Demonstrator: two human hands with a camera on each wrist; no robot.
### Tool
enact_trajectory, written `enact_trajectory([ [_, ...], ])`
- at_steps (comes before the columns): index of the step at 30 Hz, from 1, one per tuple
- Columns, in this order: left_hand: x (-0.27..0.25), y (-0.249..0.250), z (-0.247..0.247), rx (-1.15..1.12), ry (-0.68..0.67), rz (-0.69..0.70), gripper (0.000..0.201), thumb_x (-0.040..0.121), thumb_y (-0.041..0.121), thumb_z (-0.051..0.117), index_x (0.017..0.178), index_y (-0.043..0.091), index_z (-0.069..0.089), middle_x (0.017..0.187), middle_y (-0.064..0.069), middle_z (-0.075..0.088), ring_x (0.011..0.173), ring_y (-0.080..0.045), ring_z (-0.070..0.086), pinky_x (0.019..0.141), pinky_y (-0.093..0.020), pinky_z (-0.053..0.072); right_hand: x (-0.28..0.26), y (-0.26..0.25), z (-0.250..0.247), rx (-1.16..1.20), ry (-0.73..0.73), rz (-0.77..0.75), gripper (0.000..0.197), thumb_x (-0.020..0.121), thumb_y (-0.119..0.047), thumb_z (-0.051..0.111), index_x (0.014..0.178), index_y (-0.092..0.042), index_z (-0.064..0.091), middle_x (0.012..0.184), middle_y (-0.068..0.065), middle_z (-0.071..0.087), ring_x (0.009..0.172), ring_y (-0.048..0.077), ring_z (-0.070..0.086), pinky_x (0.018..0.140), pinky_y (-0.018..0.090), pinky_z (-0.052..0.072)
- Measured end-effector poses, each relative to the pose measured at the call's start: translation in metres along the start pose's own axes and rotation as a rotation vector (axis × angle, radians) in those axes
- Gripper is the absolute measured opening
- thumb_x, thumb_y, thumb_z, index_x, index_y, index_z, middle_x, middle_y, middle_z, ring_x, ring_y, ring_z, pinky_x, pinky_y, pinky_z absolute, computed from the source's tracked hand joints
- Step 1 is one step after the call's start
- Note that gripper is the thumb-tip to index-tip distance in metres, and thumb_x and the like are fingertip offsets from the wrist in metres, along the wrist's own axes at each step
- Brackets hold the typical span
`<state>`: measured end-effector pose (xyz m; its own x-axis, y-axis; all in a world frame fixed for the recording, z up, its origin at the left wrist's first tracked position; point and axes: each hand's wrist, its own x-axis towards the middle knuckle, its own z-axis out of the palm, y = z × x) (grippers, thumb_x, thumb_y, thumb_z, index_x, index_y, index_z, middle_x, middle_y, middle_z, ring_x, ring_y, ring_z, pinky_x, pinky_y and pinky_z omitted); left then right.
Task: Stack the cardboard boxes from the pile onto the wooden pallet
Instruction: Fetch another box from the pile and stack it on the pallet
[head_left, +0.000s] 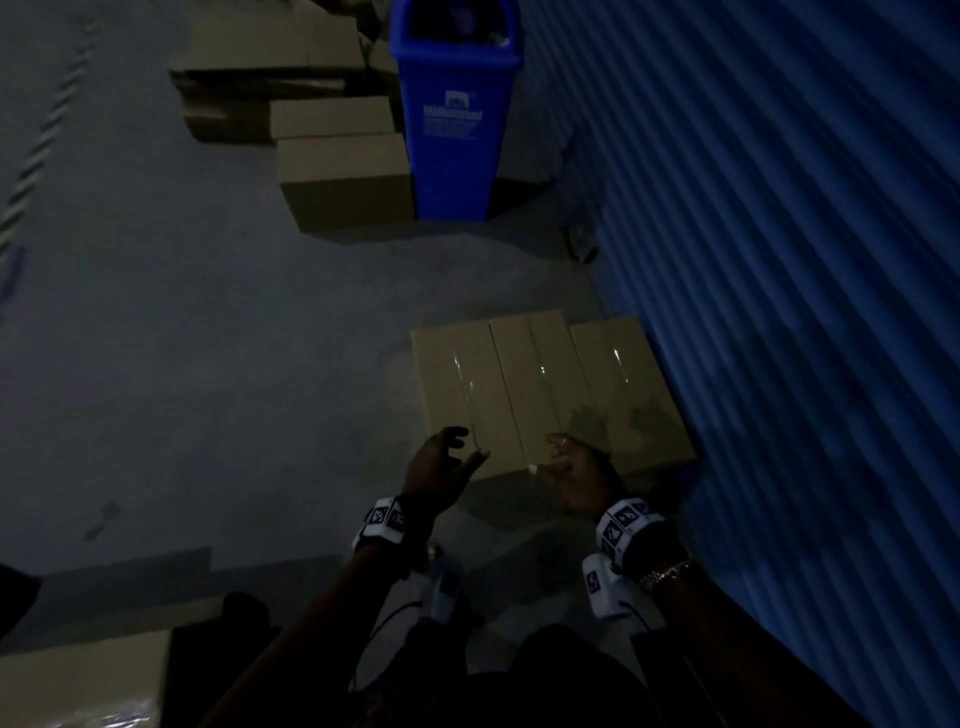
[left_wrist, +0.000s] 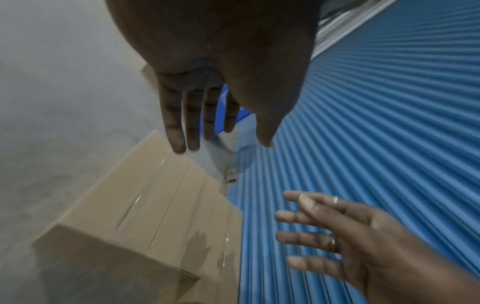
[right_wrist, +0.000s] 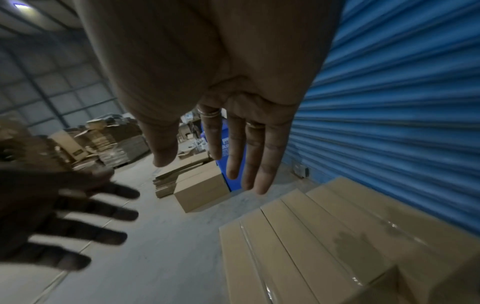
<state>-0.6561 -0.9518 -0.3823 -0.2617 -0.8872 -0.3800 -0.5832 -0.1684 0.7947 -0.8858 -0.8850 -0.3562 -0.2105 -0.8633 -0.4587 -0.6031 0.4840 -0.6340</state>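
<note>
Three taped cardboard boxes (head_left: 545, 389) sit side by side on the floor against the blue shutter; they show too in the left wrist view (left_wrist: 155, 205) and the right wrist view (right_wrist: 324, 246). My left hand (head_left: 447, 462) hovers above their near left corner, fingers spread, holding nothing. My right hand (head_left: 571, 473) hovers above the near edge of the middle box, fingers spread and empty, with rings on two fingers. The two palms face each other. Both hands are apart from the boxes. No wooden pallet shows in any view.
A blue bin (head_left: 452, 114) stands ahead by the corrugated blue shutter (head_left: 779, 260). More cardboard boxes (head_left: 343, 176) lie left of the bin. Another box top (head_left: 78, 680) lies at my lower left. Piles of flattened cardboard (right_wrist: 109, 139) fill the far hall. Grey floor (head_left: 182, 338) stretches left.
</note>
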Motion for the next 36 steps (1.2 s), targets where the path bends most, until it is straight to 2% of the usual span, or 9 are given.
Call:
enact_trajectory([
  [4, 0.061, -0.009, 0.002, -0.016, 0.025, -0.144, 0.055, 0.089, 0.057, 0.067, 0.130, 0.021, 0.059, 0.124, -0.003, 0.064, 0.095, -0.016, 0.061, 0.077, -0.027, 0.046, 0.067, -0.006, -0.004, -0.013, 0.002, 0.008, 0.064, 0.084, -0.049, 0.075, 0.139, -0.024, 0.056, 0.121, -0.002, 0.065, 0.102, 0.015, 0.064, 0.089, 0.037, 0.057],
  [7, 0.109, -0.038, 0.022, 0.050, 0.037, -0.216, 0.054, 0.090, 0.056, 0.066, 0.129, 0.019, 0.060, 0.123, -0.004, 0.064, 0.102, -0.020, 0.065, 0.078, -0.028, 0.047, 0.130, 0.018, 0.014, -0.018, -0.023, 0.027, 0.066, 0.084, -0.054, 0.073, 0.141, -0.025, 0.055, 0.127, -0.002, 0.064, 0.110, 0.018, 0.064, 0.092, 0.037, 0.055],
  [12, 0.184, -0.132, 0.091, 0.190, -0.005, -0.281, 0.058, 0.091, 0.055, 0.065, 0.133, 0.018, 0.055, 0.129, -0.009, 0.056, 0.109, -0.027, 0.062, 0.088, -0.039, 0.053, 0.236, 0.103, 0.083, -0.086, -0.144, 0.096, 0.076, 0.088, -0.056, 0.068, 0.150, -0.021, 0.043, 0.147, 0.003, 0.049, 0.131, 0.025, 0.052, 0.106, 0.040, 0.045],
  [18, 0.231, -0.248, 0.170, 0.232, -0.060, -0.358, 0.078, 0.085, 0.054, 0.072, 0.148, 0.016, 0.044, 0.148, -0.015, 0.040, 0.123, -0.035, 0.054, 0.097, -0.044, 0.050, 0.294, 0.211, 0.166, -0.095, -0.193, 0.093, 0.070, 0.089, -0.037, 0.073, 0.150, -0.017, 0.044, 0.151, 0.008, 0.041, 0.136, 0.028, 0.043, 0.106, 0.031, 0.037],
  [21, 0.245, -0.290, 0.195, 0.227, -0.031, -0.322, 0.092, 0.078, 0.060, 0.076, 0.150, 0.015, 0.042, 0.152, -0.017, 0.034, 0.125, -0.040, 0.051, 0.098, -0.049, 0.050, 0.301, 0.253, 0.199, -0.113, -0.189, 0.089, 0.074, 0.088, -0.032, 0.076, 0.151, -0.013, 0.042, 0.158, 0.015, 0.032, 0.143, 0.023, 0.026, 0.117, 0.022, 0.014],
  [24, 0.255, -0.318, 0.212, 0.217, 0.030, -0.235, 0.104, 0.071, 0.075, 0.067, 0.150, 0.011, 0.043, 0.151, -0.020, 0.035, 0.124, -0.041, 0.052, 0.097, -0.046, 0.050, 0.314, 0.279, 0.225, -0.088, -0.109, 0.039, 0.078, 0.083, -0.024, 0.082, 0.148, -0.003, 0.045, 0.158, 0.024, 0.030, 0.141, 0.017, 0.017, 0.112, 0.004, -0.008],
  [29, 0.267, -0.347, 0.229, 0.142, 0.058, -0.129, 0.113, 0.074, 0.082, 0.062, 0.155, 0.010, 0.032, 0.159, -0.020, 0.022, 0.124, -0.042, 0.054, 0.088, -0.045, 0.056, 0.328, 0.289, 0.248, -0.109, -0.010, -0.013, 0.069, 0.076, -0.021, 0.085, 0.136, -0.001, 0.057, 0.158, 0.027, 0.029, 0.142, 0.026, 0.022, 0.116, 0.007, -0.002],
  [33, 0.265, -0.359, 0.238, 0.087, 0.047, -0.159, 0.118, 0.067, 0.072, 0.074, 0.160, 0.022, 0.021, 0.167, -0.009, 0.006, 0.137, -0.041, 0.044, 0.089, -0.033, 0.051, 0.324, 0.294, 0.263, -0.132, 0.025, -0.048, 0.081, 0.077, -0.024, 0.082, 0.149, -0.017, 0.045, 0.165, 0.005, 0.016, 0.151, 0.028, 0.017, 0.119, 0.015, 0.004],
  [36, 0.264, -0.362, 0.235, 0.041, 0.042, -0.164, 0.120, 0.064, 0.069, 0.079, 0.160, 0.026, 0.020, 0.168, -0.004, 0.001, 0.133, -0.036, 0.051, 0.088, -0.032, 0.054, 0.328, 0.296, 0.271, -0.048, 0.051, -0.045, 0.092, 0.075, -0.020, 0.084, 0.154, -0.020, 0.037, 0.164, -0.003, 0.017, 0.151, 0.023, 0.021, 0.115, 0.007, 0.013],
])
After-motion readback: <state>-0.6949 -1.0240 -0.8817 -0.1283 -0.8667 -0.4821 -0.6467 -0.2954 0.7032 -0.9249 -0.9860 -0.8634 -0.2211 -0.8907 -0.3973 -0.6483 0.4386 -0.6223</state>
